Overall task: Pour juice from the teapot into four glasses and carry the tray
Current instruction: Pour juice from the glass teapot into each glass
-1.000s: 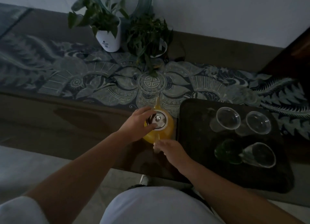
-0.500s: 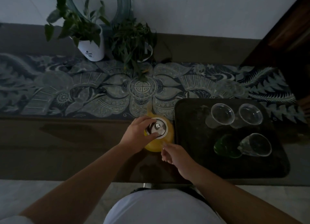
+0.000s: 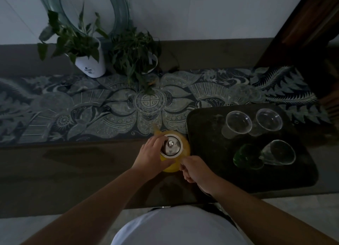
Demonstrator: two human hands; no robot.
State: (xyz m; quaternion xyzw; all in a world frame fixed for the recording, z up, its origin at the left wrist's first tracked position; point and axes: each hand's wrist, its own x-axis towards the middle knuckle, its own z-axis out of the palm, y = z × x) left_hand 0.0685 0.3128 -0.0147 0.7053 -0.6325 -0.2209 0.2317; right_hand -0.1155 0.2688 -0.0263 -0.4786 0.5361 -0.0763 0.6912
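- Sitting on the dark table (image 3: 82,171) just left of the black tray (image 3: 205,153), the teapot (image 3: 185,149) of yellow juice has not yet been lifted; none of the glasses shows juice.
- Left hand (image 3: 152,158) lies over the teapot's left side, fingers curled toward the metal lid (image 3: 171,146), thumb round the near wall of the pot: a hold on the pot and lid.
- Right hand (image 3: 197,168) is at the pot's near right edge, fingers curled where a handle would be. The handle itself is hidden under the hand, so I cannot tell whether the grip is closed on it.
- What the coming move turns on: the spout (image 3: 156,130) points away from the person and slightly left, while every glass lies to the right. The pot's spout-to-handle line runs roughly front to back, so it probably has to swing right over the tray before tipping.
- On the tray, two clear glasses (image 3: 238,122) (image 3: 269,119) stand at the far side; a green glass (image 3: 247,156) and another clear glass (image 3: 279,153) sit nearer. The right hand is the one closer to them.
- Compared with half a second ago, both hands are in almost the same places on the pot and the pot has not shifted; the right hand's fingers look slightly more tucked in at the pot's edge.
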